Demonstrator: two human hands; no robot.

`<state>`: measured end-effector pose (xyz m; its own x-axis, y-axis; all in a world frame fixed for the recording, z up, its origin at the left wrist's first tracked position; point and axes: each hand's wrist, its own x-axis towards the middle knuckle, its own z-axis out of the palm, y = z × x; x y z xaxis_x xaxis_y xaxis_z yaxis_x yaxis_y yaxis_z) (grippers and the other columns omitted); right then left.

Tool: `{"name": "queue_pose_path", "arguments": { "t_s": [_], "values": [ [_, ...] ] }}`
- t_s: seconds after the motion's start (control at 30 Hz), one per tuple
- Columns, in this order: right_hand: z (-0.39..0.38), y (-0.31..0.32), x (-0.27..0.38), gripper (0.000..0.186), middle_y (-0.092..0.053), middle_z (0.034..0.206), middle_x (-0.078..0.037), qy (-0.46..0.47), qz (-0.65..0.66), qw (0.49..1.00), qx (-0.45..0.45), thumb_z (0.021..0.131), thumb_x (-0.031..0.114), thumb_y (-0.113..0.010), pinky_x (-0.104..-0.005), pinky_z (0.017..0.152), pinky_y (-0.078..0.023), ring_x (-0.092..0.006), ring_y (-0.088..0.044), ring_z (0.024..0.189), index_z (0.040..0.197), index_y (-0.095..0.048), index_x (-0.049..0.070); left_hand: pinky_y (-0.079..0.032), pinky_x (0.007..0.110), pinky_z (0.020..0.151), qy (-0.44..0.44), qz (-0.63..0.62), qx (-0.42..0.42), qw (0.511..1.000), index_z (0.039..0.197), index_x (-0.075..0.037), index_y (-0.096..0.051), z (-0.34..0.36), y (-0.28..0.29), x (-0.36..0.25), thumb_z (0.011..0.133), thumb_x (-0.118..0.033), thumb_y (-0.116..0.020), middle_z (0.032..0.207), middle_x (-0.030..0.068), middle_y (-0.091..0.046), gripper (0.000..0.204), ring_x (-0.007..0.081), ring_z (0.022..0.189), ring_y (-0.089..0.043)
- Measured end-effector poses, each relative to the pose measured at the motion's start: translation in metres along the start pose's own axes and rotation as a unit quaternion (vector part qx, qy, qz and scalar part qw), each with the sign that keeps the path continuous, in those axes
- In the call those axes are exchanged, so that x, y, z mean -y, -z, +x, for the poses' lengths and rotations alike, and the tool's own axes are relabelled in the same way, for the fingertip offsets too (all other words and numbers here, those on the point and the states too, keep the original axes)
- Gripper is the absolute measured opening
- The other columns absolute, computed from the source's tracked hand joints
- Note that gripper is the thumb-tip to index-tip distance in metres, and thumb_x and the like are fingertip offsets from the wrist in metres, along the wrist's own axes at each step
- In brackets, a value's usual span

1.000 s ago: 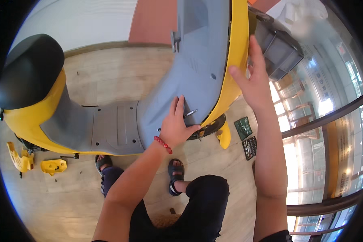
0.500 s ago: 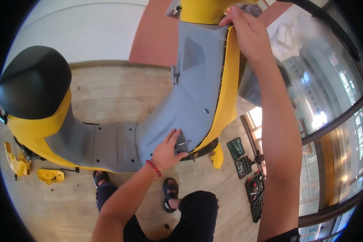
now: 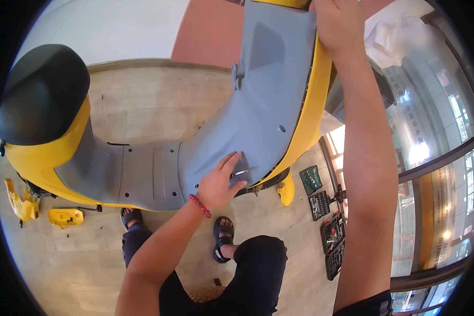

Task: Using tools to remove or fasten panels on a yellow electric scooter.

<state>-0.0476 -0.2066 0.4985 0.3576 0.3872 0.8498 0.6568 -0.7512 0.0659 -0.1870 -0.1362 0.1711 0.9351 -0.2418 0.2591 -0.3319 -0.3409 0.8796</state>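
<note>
A yellow scooter with a grey leg shield [image 3: 263,89] and grey footboard [image 3: 150,171] stands in front of me. My left hand [image 3: 218,184] rests on the lower leg shield, index and middle fingers stretched along it. A thin metal-shafted tool [image 3: 240,173] pokes out between thumb and fingers; the palm hides its other end. At the shield's upper right corner, beside the yellow side panel [image 3: 316,100], my right hand [image 3: 339,26] is closed on the edge. The picture's top edge cuts off part of its fingers.
A black seat [image 3: 45,95] rises at left. Yellow body parts [image 3: 66,217] lie on the floor below it. At right are a green case [image 3: 310,180], a bit set [image 3: 319,205] and an opened tool case [image 3: 333,237], near the glass wall [image 3: 426,131]. My sandalled feet stand by the footboard.
My view has tipped down slightly, so the leg shield's top sits higher and farther right in the picture. Both hands stay at the same places on the shield.
</note>
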Motion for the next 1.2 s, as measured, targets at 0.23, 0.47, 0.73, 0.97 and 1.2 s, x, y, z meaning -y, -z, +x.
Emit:
{"name": "queue_pose_path", "arguments": {
  "t_s": [0.23,0.47,0.73,0.97,1.2],
  "values": [
    [-0.006,0.001,0.006,0.041,-0.05,0.055,-0.009,-0.014,0.104,0.994,0.002,0.094,0.024,-0.048,-0.0329,0.054,-0.037,-0.0172,-0.047,0.054,0.066,-0.053,-0.005,-0.05,0.034,0.076,-0.049,-0.041,-0.102,0.993,0.129,-0.004,-0.044,0.013,0.0,-0.026,0.078,-0.02,-0.071,0.134,0.0149,-0.046,0.06,0.0298,0.086,-0.06],
    [-0.007,-0.005,0.0,0.039,-0.049,0.056,-0.002,-0.038,0.167,0.985,0.01,0.094,0.023,-0.049,-0.0293,0.052,-0.035,-0.0112,-0.044,0.054,0.064,-0.053,-0.002,-0.05,0.036,0.082,-0.126,-0.093,-0.301,0.941,0.125,-0.001,-0.047,0.078,0.042,-0.105,0.074,-0.024,-0.075,0.124,0.0176,-0.052,0.062,0.0322,0.105,-0.055],
    [-0.006,-0.003,-0.018,0.036,-0.046,0.063,0.003,-0.027,0.289,0.954,0.076,0.097,0.023,-0.045,-0.0245,0.056,-0.034,-0.0078,-0.041,0.059,0.069,-0.053,0.003,-0.048,0.04,0.065,-0.111,-0.005,-0.346,0.932,0.091,0.002,-0.055,0.108,0.054,-0.139,0.066,-0.035,-0.077,0.085,0.0156,-0.059,0.05,0.0338,0.077,-0.059],
    [-0.007,0.005,0.006,0.035,-0.05,0.058,-0.01,0.086,0.107,0.99,0.041,0.094,0.018,-0.045,-0.0322,0.056,-0.037,-0.0183,-0.046,0.056,0.068,-0.052,-0.004,-0.047,0.041,0.064,-0.094,-0.096,-0.297,0.945,0.078,0.001,-0.052,0.112,0.065,-0.141,0.068,-0.03,-0.073,0.074,0.0157,-0.056,0.038,0.0353,0.071,-0.057],
    [-0.016,0.002,0.016,0.034,-0.051,0.058,-0.016,0.096,0.123,0.988,0.015,0.091,0.018,-0.047,-0.0361,0.057,-0.038,-0.0228,-0.049,0.056,0.07,-0.052,-0.007,-0.049,0.042,0.062,-0.063,-0.044,-0.289,0.954,0.074,0.003,-0.052,0.119,0.072,-0.148,0.068,-0.032,-0.072,0.07,0.0197,-0.059,0.042,0.0365,0.07,-0.06]
  ]
}}
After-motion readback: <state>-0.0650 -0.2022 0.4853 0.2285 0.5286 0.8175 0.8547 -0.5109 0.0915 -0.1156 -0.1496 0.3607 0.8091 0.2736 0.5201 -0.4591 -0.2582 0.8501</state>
